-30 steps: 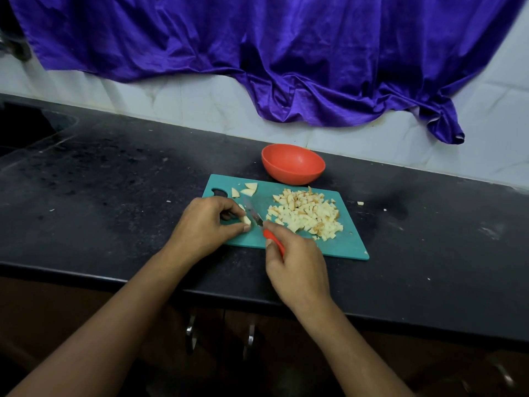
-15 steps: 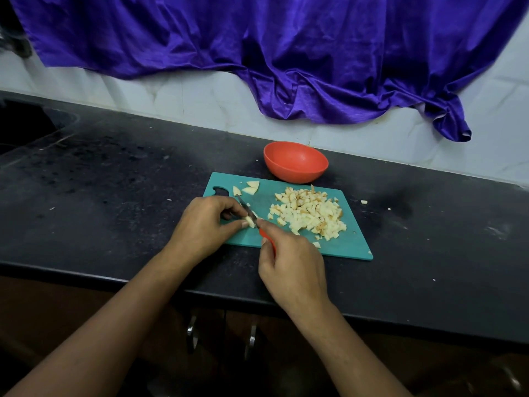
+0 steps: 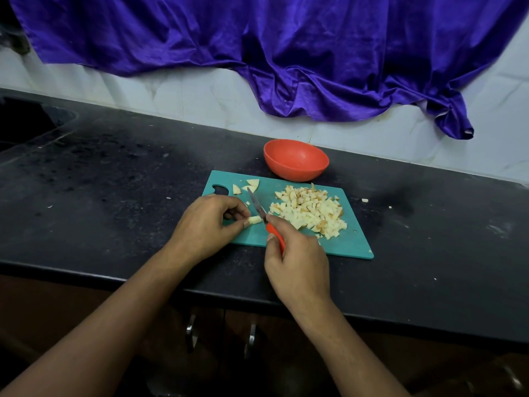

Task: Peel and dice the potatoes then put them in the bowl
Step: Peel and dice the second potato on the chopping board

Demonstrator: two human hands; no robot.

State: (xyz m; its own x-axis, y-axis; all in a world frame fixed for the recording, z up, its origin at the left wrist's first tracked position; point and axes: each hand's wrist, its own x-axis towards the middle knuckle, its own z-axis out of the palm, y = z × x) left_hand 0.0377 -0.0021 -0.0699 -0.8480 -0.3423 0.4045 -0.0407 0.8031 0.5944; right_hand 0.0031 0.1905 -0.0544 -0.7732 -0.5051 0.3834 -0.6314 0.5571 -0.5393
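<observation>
We see the left grip (image 3: pixel 209 222), a bare hand, in the middle of the frame. Its thumb and curled fingers pinch a short pale potato strip (image 3: pixel 254 220) against the teal cutting board (image 3: pixel 352 245). The right grip (image 3: pixel 297 262), just lower right of it, is closed round the orange handle of a small knife (image 3: pixel 259 209). The blade points up and to the left, and its edge meets the free end of the strip.

To the right of the blade we find the pile of diced potato (image 3: pixel 310 213) spread over the middle and right of the board, some cubes with brownish edges. A few larger potato wedges (image 3: pixel 249 184) lie near the board's upper left corner, beside its hanging hole. The orange bowl (image 3: pixel 296 170) stands upright on the black bench (image 3: pixel 114 181), just beyond the board's far edge and slightly right of centre. We cannot tell whether bowl and board touch.

Two stray potato bits (image 3: pixel 364 200) lie on the bench to the right of the board. A purple cloth (image 3: pixel 286 53) hangs in folds across the top of the frame over the white tiled wall (image 3: pixel 200 93). Below the bench edge, at bottom centre, we make out two metal cabinet handles (image 3: pixel 251 336).
</observation>
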